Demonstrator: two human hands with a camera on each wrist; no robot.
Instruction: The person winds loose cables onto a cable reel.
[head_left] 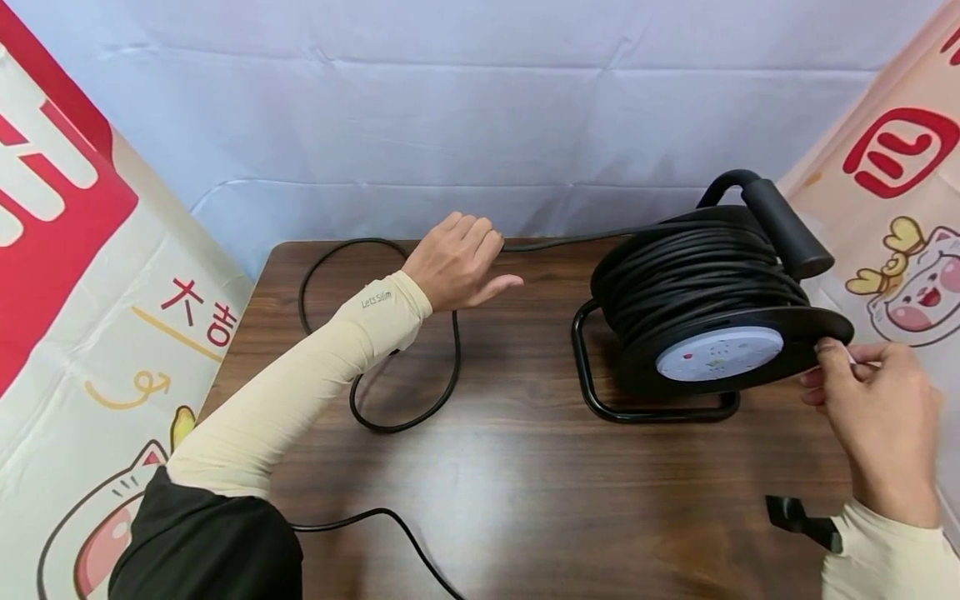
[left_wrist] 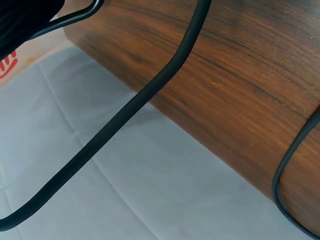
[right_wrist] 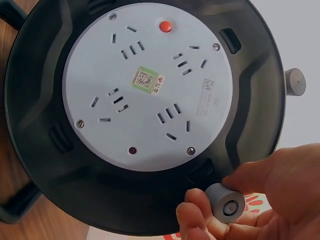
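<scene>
A black cable reel (head_left: 697, 275) stands at the right of the wooden table, wound thick with cord. On its near side is a pale socket panel (right_wrist: 147, 87) with a red button. My right hand (head_left: 881, 417) pinches the small grey crank knob (right_wrist: 225, 202) at the flange's rim between thumb and fingers. Off to the left, my left hand (head_left: 457, 258) grips the black cable (head_left: 562, 240), its thumb sticking out; the palm side is hidden. From that hand the cable runs fairly straight to the reel. The left wrist view shows the cable (left_wrist: 125, 117) but no fingers.
Loose cable loops (head_left: 457, 367) lie on the table (head_left: 562, 492) under the left forearm. Another cable length (head_left: 405, 529) crosses the front edge. The reel has a tubular stand (head_left: 652, 414) and a carry handle (head_left: 783, 225). White cloth (head_left: 450, 125) hangs behind; printed sheets flank both sides.
</scene>
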